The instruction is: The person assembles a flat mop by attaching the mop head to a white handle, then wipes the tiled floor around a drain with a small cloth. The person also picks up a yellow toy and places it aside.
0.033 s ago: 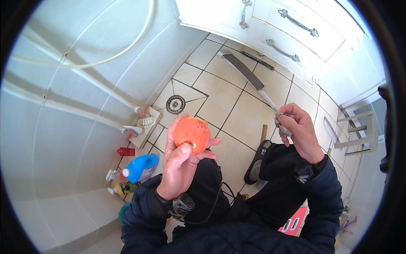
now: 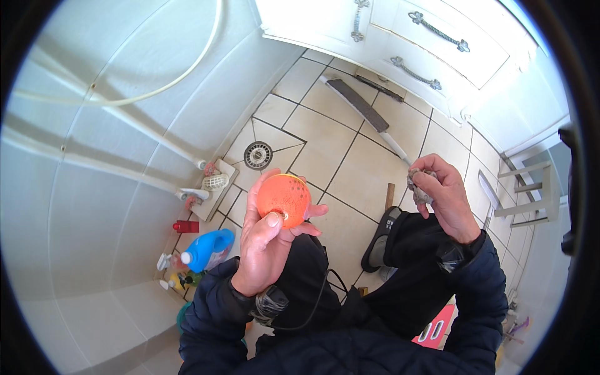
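My left hand (image 2: 258,253) is raised in front of me, its fingers wrapped from below around a round orange ball (image 2: 284,197). The ball has a thin yellow edge on top, a cluster of dark specks, and a small metallic-looking spot near my thumb tip. What lies on its underside is hidden. To the right, my right hand (image 2: 451,201) pinches a small crumpled grey wad (image 2: 421,186), perhaps a rag; its material is unclear. The two hands are well apart, and the wad does not touch the ball.
Pale floor tiles hold a round drain grate (image 2: 258,155), a long-handled dark-headed tool (image 2: 359,106) and a blue bottle (image 2: 206,249) among other bottles. White cabinets (image 2: 400,44) stand ahead. At right are a small stool (image 2: 542,195) and a knife-like blade (image 2: 489,189). Pipes run along the left wall.
The view has shifted very slightly. Both hands keep their hold on the ball and the grey wad.
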Motion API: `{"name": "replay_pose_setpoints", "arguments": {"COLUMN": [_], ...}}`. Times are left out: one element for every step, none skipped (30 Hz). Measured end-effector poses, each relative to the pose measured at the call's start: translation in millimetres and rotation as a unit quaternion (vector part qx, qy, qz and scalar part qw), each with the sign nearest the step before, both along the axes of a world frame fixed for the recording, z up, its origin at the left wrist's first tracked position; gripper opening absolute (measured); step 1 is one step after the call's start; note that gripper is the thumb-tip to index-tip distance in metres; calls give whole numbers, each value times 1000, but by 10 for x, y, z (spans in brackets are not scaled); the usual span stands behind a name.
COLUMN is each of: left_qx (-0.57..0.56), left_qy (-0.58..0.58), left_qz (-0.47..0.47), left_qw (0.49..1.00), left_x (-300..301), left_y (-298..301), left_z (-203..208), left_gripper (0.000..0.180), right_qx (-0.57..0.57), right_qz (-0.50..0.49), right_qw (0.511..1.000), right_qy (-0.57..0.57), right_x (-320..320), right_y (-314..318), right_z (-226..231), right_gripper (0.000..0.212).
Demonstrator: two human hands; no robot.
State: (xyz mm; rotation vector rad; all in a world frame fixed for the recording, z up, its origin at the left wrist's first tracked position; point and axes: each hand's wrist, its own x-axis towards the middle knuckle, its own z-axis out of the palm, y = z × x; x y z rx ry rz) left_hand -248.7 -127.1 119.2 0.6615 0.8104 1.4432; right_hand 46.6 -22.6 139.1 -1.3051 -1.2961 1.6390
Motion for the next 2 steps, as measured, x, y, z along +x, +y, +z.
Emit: {"name": "replay_pose_setpoints", "arguments": {"left_qx": [4, 2], "left_qy": [4, 6], "left_qz": [-15, -23], "left_qw": [1000, 1000], "left_x": [13, 33], "left_y": [71, 145], "left_z": [1, -1], "left_gripper": [85, 85], "right_qx": [-3, -6], "right_qz": [0, -2], "right_qw": [1000, 1000], "right_qy": [1, 2], "right_x": [46, 97], "right_y": [1, 6], "right_z": [-25, -48], "right_gripper": [14, 15]}}
